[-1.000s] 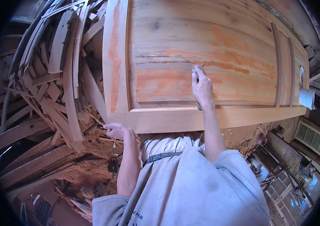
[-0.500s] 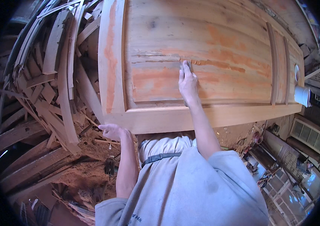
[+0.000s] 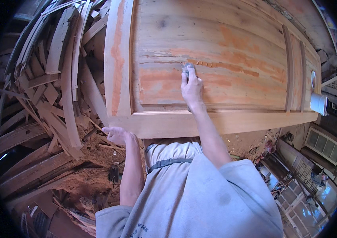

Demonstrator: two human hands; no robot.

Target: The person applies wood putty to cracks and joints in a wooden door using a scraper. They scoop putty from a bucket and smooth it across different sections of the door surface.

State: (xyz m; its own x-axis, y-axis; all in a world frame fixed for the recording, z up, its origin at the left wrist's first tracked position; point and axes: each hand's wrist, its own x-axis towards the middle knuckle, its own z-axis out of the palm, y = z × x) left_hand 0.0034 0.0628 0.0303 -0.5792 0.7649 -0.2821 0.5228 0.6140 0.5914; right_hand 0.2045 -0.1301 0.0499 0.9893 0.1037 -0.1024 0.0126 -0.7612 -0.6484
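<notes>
A pale wooden panelled door (image 3: 216, 119) lies flat before me, with orange-brown filler smeared along its boards and left stile. In my right hand (image 3: 192, 88) is a putty knife (image 3: 187, 68), its blade against the panel at a long dark crack. Much of the blade is hidden by my fingers. Just right of the blade, a ridged line of wet filler (image 3: 224, 66) runs along the crack. My left hand (image 3: 116, 135) is beside the door's near left corner, fingers loosely bent with the index finger pointing left. Nothing shows in it.
At the door's right end stands a white tub (image 3: 318, 104). Scrap boards (image 3: 59, 43) lean in a tall heap on the left. Sawdust and offcuts (image 3: 93, 174) cover the floor beside my left arm. Window frames (image 3: 293, 198) and clutter lie at lower right.
My right hand has moved slightly left with the putty knife, whose blade now shows more. More ridges of filler are visible behind it. My left hand has barely shifted.
</notes>
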